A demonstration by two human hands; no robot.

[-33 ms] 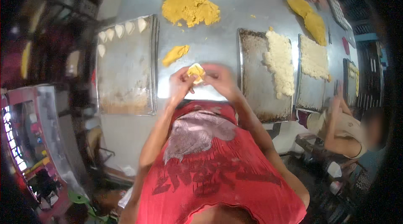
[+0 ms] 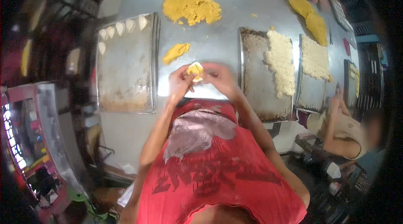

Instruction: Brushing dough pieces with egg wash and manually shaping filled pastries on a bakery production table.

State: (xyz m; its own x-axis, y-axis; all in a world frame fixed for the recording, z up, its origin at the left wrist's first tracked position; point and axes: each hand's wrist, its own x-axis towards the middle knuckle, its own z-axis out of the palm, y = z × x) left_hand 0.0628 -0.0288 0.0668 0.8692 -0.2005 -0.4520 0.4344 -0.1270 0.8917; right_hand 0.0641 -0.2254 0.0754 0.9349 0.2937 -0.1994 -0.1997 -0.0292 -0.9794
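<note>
A small round of pale dough (image 2: 198, 64) with yellow filling on it sits between my hands, just above the table's near edge. My left hand (image 2: 181, 82) holds its left side, fingers curled beneath and thumb over the filling. On the other side, the fingers of my right hand (image 2: 219, 79) close on its edge; they are partly blurred. Just beyond my left hand lies a small lump of yellow filling (image 2: 176, 53). Farther back is a large crumbly yellow mound (image 2: 191, 8).
At left, a metal tray (image 2: 124, 73) bears several folded dough pieces (image 2: 120, 28). To the right, a worn tray (image 2: 256, 81) holds many pale dough rounds (image 2: 280, 62), with another such tray (image 2: 308, 94) beyond. Co-workers (image 2: 342, 129) are at the right side and far right corner.
</note>
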